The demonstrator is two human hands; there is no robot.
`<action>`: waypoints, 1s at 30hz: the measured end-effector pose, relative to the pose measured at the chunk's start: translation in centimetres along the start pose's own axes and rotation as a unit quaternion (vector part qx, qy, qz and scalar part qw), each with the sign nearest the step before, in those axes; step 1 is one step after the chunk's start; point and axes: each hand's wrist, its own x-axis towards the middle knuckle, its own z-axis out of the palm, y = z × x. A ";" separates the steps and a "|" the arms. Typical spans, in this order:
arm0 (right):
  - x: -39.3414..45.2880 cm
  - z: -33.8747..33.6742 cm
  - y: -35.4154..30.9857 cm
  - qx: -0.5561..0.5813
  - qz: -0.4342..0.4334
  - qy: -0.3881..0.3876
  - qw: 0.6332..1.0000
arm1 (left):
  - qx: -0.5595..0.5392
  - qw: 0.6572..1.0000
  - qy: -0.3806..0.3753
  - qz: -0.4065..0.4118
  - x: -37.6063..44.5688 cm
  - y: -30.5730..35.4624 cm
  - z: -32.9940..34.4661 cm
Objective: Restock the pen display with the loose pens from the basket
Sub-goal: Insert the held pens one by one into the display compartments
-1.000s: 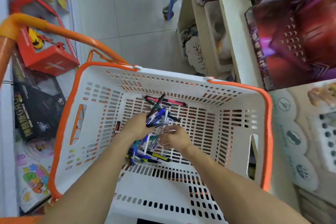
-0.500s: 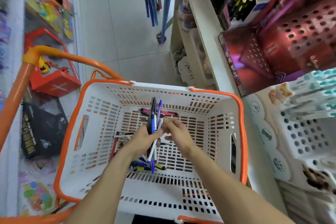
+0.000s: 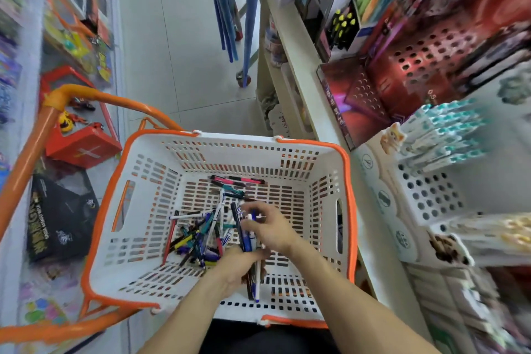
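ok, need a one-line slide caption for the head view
Both hands, left hand and right hand, gather a bundle of pens inside an orange-rimmed basket beside the pen display.

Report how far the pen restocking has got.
Done: nothing visibly placed yet. In hand: the left hand grips a bundle of blue and black pens, steadied by the right hand. Left: many loose mixed-colour pens lie in the white-and-orange basket; the white perforated pen display has empty holes.

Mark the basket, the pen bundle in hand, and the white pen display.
basket [image 3: 238,139]: head view, on the far white rim.
pen bundle [image 3: 247,238]: head view, on the blue barrels between both hands.
white pen display [image 3: 431,195]: head view, on its empty perforated face.
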 end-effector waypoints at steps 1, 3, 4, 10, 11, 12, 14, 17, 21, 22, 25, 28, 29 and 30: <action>-0.3 0.3 0.3 -0.029 0.003 -0.002 1.000 | 0.021 1.000 0.003 0.001 -0.3 -0.4 0.1; -0.7 0.8 1.1 -0.097 0.014 0.001 0.995 | 0.068 0.998 -0.009 0.006 -0.8 -1.0 0.4; -0.8 1.1 1.4 -0.122 0.020 0.006 0.992 | 0.089 0.996 -0.014 0.013 -1.0 -1.1 0.7; -2.5 1.3 1.0 -0.037 -0.010 0.071 0.997 | 0.197 0.970 0.074 0.122 -1.0 -0.2 2.0; -2.5 1.2 0.7 -0.032 -0.034 0.083 0.995 | 0.216 0.961 0.082 0.149 -1.0 0.1 2.0; -2.5 1.0 0.3 -0.044 -0.057 0.094 0.993 | 0.228 0.955 0.084 0.168 -0.8 0.5 1.8; -2.3 0.9 -0.5 -0.053 -0.093 0.115 0.988 | 0.243 0.948 0.093 0.181 -0.5 1.0 1.4; -2.3 0.7 -1.2 -0.047 -0.098 0.132 0.985 | 0.215 0.960 0.099 0.153 -0.6 1.6 0.7; -2.5 1.6 -0.3 -0.107 -0.060 0.090 0.988 | 0.147 0.987 0.031 0.049 -1.3 0.3 -0.3; -2.6 1.9 0.0 -0.115 -0.050 0.078 0.989 | 0.144 0.989 0.027 0.034 -1.3 -0.1 -0.4; -2.7 2.1 0.8 -0.116 -0.038 0.057 0.991 | 0.103 0.994 0.032 0.020 -1.2 -1.1 -0.1; -2.8 1.7 0.9 -0.049 -0.024 0.040 0.998 | 0.127 0.986 0.080 0.069 -0.6 -1.2 0.3; -2.8 1.5 0.9 -0.027 -0.024 0.043 0.998 | 0.136 0.983 0.088 0.085 -0.8 -1.2 0.4; -2.9 1.2 0.9 -0.004 -0.029 0.054 0.998 | 0.137 0.982 0.084 0.101 -1.2 -1.0 0.5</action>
